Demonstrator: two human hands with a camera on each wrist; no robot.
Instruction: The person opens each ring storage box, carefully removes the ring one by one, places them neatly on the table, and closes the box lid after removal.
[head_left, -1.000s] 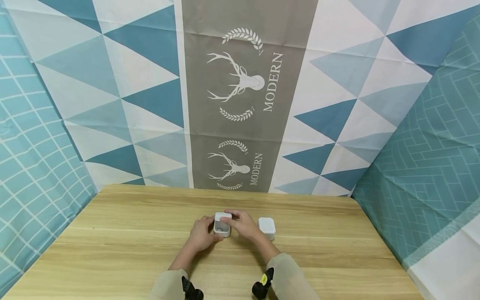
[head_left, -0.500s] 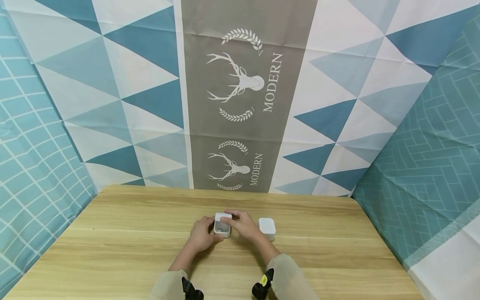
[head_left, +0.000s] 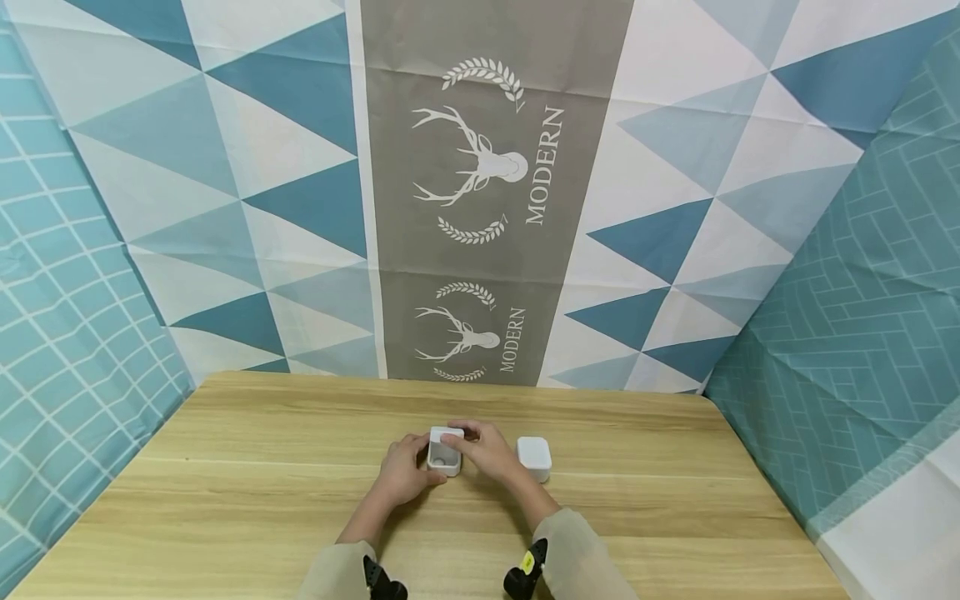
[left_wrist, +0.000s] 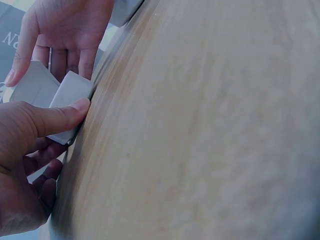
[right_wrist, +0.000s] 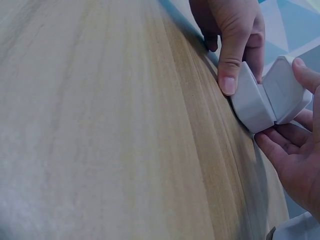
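Note:
A small white hinged box [head_left: 444, 462] stands on the table with its lid [right_wrist: 286, 85] swung up and its grey hollow facing the person. Inside, a small round shape shows at the bottom; what it is cannot be made out. My left hand [head_left: 405, 468] grips the lower part of the box from the left, thumb on the near side [left_wrist: 72, 95]. From the right, my right hand [head_left: 487, 450] pinches the raised lid with its thumb, the other fingers behind and below it. Some of those fingers are hidden by the box in the head view.
A second white box [head_left: 533, 454], closed, stands on the wooden table [head_left: 637, 517] just right of my right hand. Patterned cloth [head_left: 465, 250] hangs along the table's far edge. Black wrist cameras [head_left: 525, 571] sit on both sleeves.

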